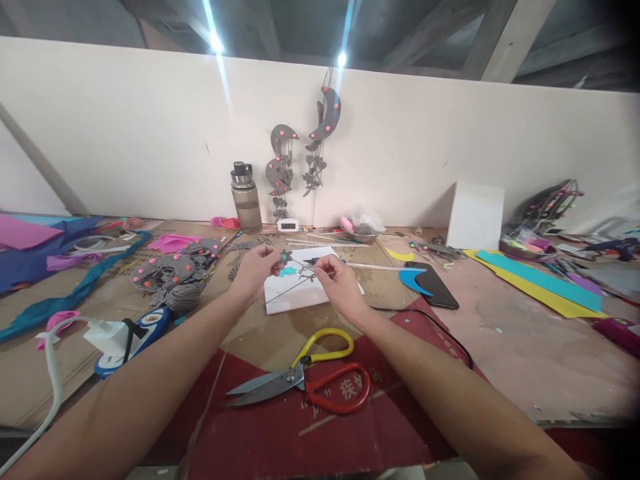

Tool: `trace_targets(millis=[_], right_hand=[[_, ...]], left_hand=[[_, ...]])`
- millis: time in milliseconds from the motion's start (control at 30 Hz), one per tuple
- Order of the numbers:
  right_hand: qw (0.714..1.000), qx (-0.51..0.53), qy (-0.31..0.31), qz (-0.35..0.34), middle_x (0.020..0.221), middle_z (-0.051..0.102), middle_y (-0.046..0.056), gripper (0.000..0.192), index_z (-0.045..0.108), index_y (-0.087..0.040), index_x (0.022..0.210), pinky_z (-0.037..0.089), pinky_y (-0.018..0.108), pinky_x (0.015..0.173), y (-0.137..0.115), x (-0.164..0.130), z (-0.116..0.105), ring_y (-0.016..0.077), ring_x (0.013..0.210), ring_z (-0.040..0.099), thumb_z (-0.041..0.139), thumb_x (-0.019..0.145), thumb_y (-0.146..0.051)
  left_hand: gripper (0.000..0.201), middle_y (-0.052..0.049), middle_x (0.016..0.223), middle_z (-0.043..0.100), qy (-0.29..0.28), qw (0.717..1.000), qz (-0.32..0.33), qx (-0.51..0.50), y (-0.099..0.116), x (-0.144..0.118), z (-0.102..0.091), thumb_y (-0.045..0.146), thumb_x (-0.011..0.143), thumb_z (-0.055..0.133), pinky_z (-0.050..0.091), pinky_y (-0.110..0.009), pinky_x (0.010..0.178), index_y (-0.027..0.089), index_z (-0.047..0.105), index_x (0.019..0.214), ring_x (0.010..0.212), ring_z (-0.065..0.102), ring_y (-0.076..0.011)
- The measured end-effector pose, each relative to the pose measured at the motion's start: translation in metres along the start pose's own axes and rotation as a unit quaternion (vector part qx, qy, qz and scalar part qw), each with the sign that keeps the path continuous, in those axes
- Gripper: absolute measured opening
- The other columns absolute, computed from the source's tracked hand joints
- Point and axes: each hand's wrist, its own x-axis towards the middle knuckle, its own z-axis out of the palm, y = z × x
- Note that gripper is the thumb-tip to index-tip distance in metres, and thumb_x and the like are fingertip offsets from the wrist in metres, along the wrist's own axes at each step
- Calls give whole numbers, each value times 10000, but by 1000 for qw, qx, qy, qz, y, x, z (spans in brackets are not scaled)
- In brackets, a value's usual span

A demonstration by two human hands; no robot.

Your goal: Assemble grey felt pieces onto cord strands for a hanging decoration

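Left hand [265, 263]: fingers pinching a small dark-grey cut-out with a teal dot [287, 256], above a white rectangular board [275, 306]; right hand [336, 277]: fingers seemingly pinching a thin grey cord [290, 289], tail crossing the board; slack could tangle; weak pinch could drop the cut-out; yellow-and-red-handled steel scissors [291, 378] nearby could nick a lowered wrist.

Right of the translucent bottle [247, 208] sits a small white clock [288, 226]; farther right stands a white board [475, 217].
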Motion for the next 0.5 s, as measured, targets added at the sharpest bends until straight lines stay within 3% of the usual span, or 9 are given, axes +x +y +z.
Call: trace_targets(millis=[133,267,400,500], right_hand=[[1000,7,9,5,716,501,-21,81,464,-212,733,376,251,635,-5,-2,-2,124,664,462,444,806,-239],[994,105,33,15,756,524,-11,79,436,-219,752,431,269,720,-3,-1,0,138,757,533,448,806,-275],[967,245,35,54,821,583,4,129,391,-231,780,479,309,781,-5,1,3,150,820,595,459,808,-336],[937,343,20,67,702,548,-37,155,367,-244,804,496,301,695,-15,3,-2,132,679,585,477,811,-354]], left_hand=[[157,22,565,549,25,998,-8,-57,1,4,-5,228,618,643,415,-214,510,153,513,664,535,550,-96],[181,34,599,541,66,994,28,-86,5,11,-13,234,617,650,412,-208,501,156,507,695,540,567,-95],[197,34,618,555,130,981,68,-124,9,19,-21,227,625,641,404,-204,469,170,494,743,527,585,-105],[200,31,619,565,158,972,78,-153,12,23,-27,230,638,634,408,-202,469,180,476,750,533,593,-108]])
